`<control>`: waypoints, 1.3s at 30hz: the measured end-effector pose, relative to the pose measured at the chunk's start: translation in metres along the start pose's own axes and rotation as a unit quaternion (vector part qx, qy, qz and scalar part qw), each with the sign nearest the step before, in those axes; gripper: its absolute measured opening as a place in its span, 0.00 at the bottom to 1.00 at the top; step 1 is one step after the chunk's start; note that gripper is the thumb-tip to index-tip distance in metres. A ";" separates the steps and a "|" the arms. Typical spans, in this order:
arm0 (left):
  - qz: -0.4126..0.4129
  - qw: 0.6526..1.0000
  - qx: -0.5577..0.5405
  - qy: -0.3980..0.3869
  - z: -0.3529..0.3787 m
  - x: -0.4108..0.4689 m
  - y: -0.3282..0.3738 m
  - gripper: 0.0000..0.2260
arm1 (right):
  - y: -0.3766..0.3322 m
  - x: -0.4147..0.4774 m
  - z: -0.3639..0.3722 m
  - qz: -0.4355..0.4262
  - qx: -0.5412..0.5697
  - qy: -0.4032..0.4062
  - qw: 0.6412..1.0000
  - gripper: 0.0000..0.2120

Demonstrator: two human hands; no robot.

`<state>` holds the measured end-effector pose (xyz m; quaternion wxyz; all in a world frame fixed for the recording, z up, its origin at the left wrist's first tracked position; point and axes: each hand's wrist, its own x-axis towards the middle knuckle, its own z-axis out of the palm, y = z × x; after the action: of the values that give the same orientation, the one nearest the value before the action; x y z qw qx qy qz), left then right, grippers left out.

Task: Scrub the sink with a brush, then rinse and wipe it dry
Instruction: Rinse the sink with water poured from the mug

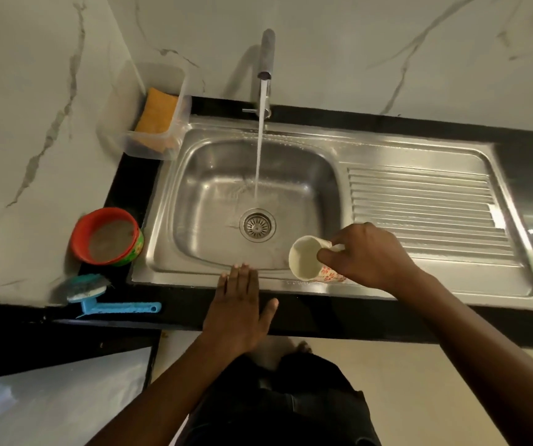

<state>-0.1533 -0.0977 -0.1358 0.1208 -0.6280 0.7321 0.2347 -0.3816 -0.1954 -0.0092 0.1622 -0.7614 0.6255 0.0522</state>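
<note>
Water over steel

I saw the tap (267,56) stream into the ribbed steel sink (252,201). My right hand (368,255) gripped a cream mug (307,257), tilted by the rim. My left hand (239,310) lay flat, fingers spread, holding nothing. The blue brush (98,296) rested on the black counter (323,317).
</note>
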 end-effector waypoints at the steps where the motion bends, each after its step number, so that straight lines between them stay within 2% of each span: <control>1: -0.001 1.000 0.004 -0.001 0.000 -0.002 0.001 0.39 | -0.002 -0.002 0.002 -0.006 0.000 0.004 1.000 0.20; 7: 0.053 0.999 0.007 0.005 0.006 0.007 0.032 0.39 | -0.007 -0.008 0.007 -0.034 -0.008 0.021 0.999 0.19; 11: 0.071 0.997 0.014 0.004 0.010 0.020 0.060 0.38 | 0.021 -0.013 0.000 -0.029 0.008 0.015 0.999 0.16; 14: 0.073 0.997 0.029 0.002 0.010 0.025 0.072 0.37 | 0.052 -0.020 -0.011 -0.003 0.027 0.000 1.000 0.18; 21: 0.012 1.000 0.008 0.018 0.003 0.021 0.051 0.35 | 0.092 -0.033 -0.013 0.021 0.030 0.015 0.999 0.21; 25: -0.029 0.998 -0.001 0.051 0.000 0.009 0.033 0.39 | 0.080 -0.027 -0.003 -0.006 0.025 0.018 1.000 0.17; 28: -0.043 0.998 -0.014 0.040 0.001 -0.001 0.030 0.44 | 0.061 -0.023 0.006 -0.040 0.042 0.019 0.998 0.17; 30: -0.022 0.999 -0.018 0.036 0.005 -0.002 0.038 0.44 | 0.049 -0.020 0.009 -0.056 0.043 0.016 0.997 0.19; 33: 0.025 0.999 -0.002 0.038 0.009 0.004 0.058 0.39 | 0.045 -0.019 0.010 -0.058 0.051 0.015 0.997 0.20; 36: 0.069 0.997 0.002 0.034 0.010 0.015 0.081 0.35 | 0.062 -0.024 0.009 -0.052 0.048 0.013 0.997 0.18; 39: 0.105 0.994 0.028 0.020 0.011 0.025 0.100 0.37 | 0.091 -0.033 0.003 -0.018 0.041 0.004 0.999 0.18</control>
<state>-0.2566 -0.1035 -0.1377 0.0987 -0.5485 0.8026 0.2125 -0.4766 -0.1781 -0.0196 0.1920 -0.7654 0.6139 0.0203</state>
